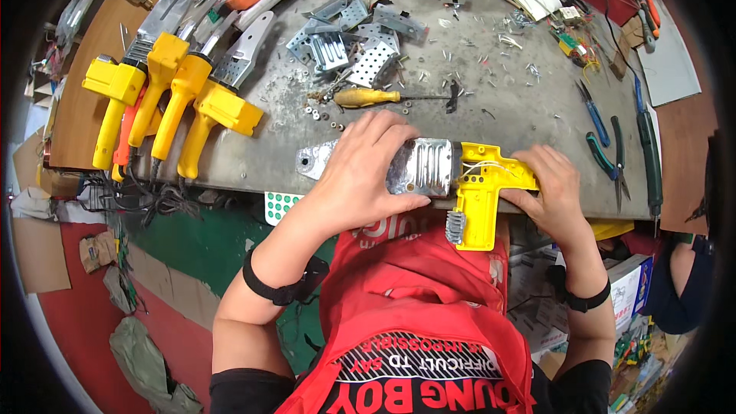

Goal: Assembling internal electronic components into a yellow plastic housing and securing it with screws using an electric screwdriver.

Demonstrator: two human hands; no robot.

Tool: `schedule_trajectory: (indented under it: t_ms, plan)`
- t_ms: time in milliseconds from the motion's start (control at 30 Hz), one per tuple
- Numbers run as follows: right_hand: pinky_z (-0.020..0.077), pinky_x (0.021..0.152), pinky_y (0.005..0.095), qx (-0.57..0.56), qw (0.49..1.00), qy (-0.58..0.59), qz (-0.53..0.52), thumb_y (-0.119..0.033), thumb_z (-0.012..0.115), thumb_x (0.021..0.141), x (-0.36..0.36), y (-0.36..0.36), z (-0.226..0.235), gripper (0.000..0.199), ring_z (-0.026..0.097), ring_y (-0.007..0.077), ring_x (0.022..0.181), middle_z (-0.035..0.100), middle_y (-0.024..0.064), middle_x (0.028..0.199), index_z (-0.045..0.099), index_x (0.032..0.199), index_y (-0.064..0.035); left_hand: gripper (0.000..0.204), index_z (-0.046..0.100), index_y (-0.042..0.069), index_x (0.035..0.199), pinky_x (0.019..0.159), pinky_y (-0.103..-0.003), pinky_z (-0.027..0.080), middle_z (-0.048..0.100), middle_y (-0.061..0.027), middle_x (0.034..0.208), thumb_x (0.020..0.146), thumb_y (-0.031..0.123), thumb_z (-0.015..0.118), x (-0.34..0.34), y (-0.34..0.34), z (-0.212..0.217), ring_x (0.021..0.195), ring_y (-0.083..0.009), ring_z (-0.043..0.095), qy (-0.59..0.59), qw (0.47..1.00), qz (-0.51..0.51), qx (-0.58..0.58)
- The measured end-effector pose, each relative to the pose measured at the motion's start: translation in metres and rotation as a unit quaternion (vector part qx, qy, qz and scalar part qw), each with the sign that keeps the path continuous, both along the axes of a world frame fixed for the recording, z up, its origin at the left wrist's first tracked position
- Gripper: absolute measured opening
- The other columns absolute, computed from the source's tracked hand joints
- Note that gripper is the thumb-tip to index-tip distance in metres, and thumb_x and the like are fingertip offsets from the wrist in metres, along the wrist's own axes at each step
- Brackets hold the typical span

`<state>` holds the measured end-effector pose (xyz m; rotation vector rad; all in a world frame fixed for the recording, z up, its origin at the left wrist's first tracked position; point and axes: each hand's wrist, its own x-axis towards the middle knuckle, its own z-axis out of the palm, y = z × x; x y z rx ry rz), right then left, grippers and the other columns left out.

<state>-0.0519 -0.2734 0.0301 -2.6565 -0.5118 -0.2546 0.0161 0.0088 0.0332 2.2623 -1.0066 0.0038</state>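
Observation:
A pipe welding iron lies across the bench's front edge, its yellow handle housing [479, 218] opened to show white wires inside. My left hand [366, 165] is closed over its silvery, slotted metal guard [431, 169], thumb below and fingers on top. Out past that hand, a flat plate end [307, 159] with a hole points left. My right hand [550, 188] grips the housing's right end between thumb and fingers. A small grey ribbed piece [455, 228] sits at the housing's lower left. Beyond my hands rests a screwdriver [368, 98] with a yellow handle.
Several yellow-handled welding irons [184, 100] lie at the left with black cords [165, 199] hanging down. Perforated metal guards [330, 46] are piled at the back, near scattered screws and nuts. Pliers [606, 155] and a dark green-handled screwdriver [649, 157] lie at the right.

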Motion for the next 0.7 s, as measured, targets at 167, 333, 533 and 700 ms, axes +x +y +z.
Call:
schedule_trajectory:
  t_ms: [167, 333, 533, 700]
  plan:
    - [0.0428, 0.067, 0.0386, 0.001, 0.999, -0.050, -0.004, -0.039, 0.074, 0.068, -0.001, -0.001, -0.007, 0.044, 0.057, 0.0305, 0.076, 0.057, 0.0098, 0.080, 0.061, 0.092, -0.0048, 0.063, 0.055, 0.004, 0.109, 0.091, -0.043, 0.040, 0.054, -0.0143, 0.109, 0.057, 0.029, 0.081, -0.001, 0.000, -0.003, 0.105, -0.0359, 0.050, -0.012, 1.000, -0.003, -0.016]
    - [0.0436, 0.067, 0.0399, -0.005, 1.000, -0.026, 0.002, -0.039, 0.073, 0.071, -0.001, -0.001, 0.001, 0.043, 0.057, 0.0315, 0.077, 0.058, 0.0102, 0.081, 0.059, 0.093, -0.0051, 0.065, 0.055, 0.003, 0.109, 0.090, -0.043, 0.041, 0.053, -0.0147, 0.110, 0.057, 0.030, 0.082, -0.003, 0.001, 0.000, 0.105, -0.0356, 0.050, -0.006, 1.000, 0.002, 0.000]
    - [0.0446, 0.069, 0.0414, -0.015, 0.996, 0.089, 0.025, -0.037, 0.071, 0.074, 0.006, -0.001, 0.022, 0.041, 0.057, 0.0359, 0.081, 0.059, 0.0144, 0.084, 0.056, 0.092, -0.0033, 0.074, 0.050, 0.004, 0.120, 0.090, -0.045, 0.039, 0.051, -0.0150, 0.113, 0.056, 0.023, 0.083, -0.011, -0.010, 0.012, 0.106, -0.0354, 0.048, -0.053, 0.996, -0.013, 0.068]
    - [0.0462, 0.062, 0.0425, 0.036, 0.997, 0.038, 0.060, -0.042, 0.068, 0.077, 0.011, -0.016, -0.001, 0.041, 0.060, 0.0343, 0.076, 0.061, 0.0121, 0.081, 0.056, 0.092, -0.0062, 0.076, 0.049, 0.004, 0.122, 0.090, -0.044, 0.040, 0.051, -0.0140, 0.114, 0.057, 0.021, 0.083, -0.009, -0.023, 0.010, 0.106, -0.0350, 0.049, -0.016, 0.996, -0.029, 0.081]
